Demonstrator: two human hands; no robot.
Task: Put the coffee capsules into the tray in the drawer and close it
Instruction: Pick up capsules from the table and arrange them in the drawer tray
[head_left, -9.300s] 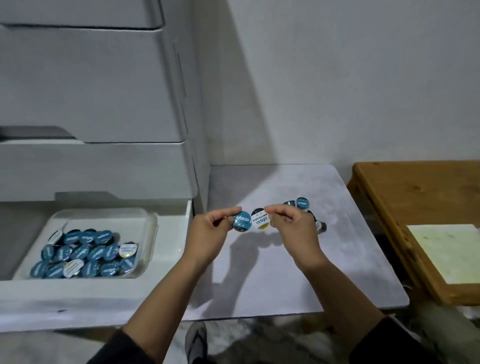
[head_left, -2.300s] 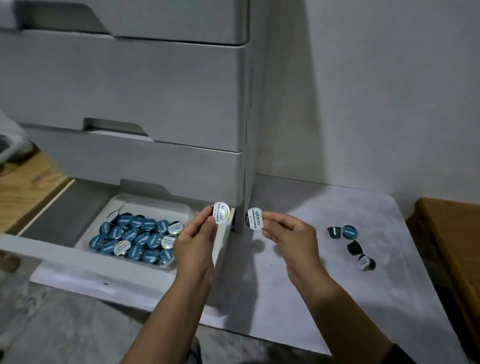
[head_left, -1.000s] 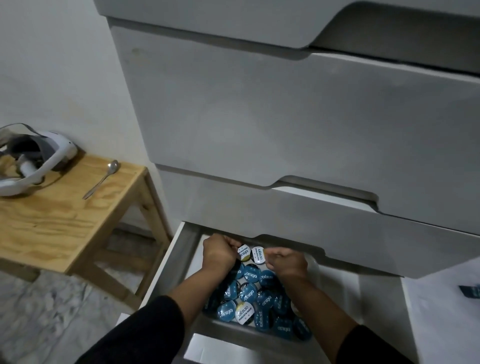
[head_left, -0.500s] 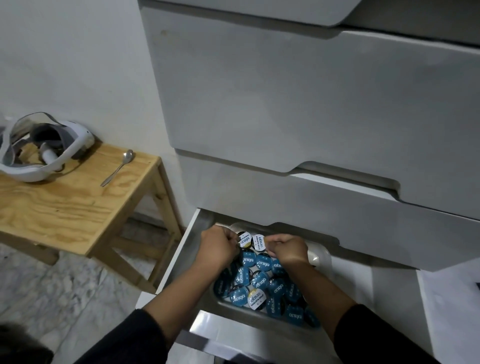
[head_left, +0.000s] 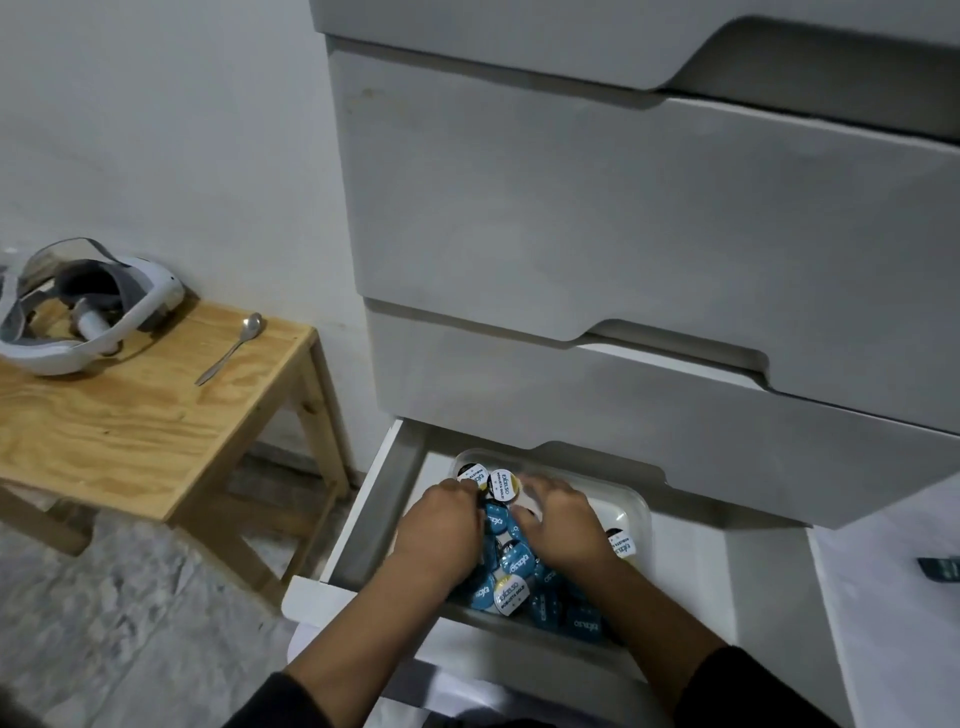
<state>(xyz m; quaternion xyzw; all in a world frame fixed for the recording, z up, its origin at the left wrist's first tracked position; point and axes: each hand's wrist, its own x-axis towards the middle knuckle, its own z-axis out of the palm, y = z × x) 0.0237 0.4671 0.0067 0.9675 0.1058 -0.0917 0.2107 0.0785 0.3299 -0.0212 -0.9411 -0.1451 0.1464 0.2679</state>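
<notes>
Both hands reach down, palms down, into the clear tray (head_left: 636, 512) in the open bottom drawer (head_left: 363, 525), where the coffee capsules (head_left: 511, 566) lie heaped. The left hand (head_left: 441, 535) pinches a white-lidded capsule (head_left: 470, 475) at the far edge; the right hand (head_left: 563, 527) lies with fingers spread loose over the pile, holding nothing.

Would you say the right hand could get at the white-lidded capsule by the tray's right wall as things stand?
Probably yes: the right hand is already inside the tray, and the white-lidded capsule lies uncovered just beside it.
</notes>
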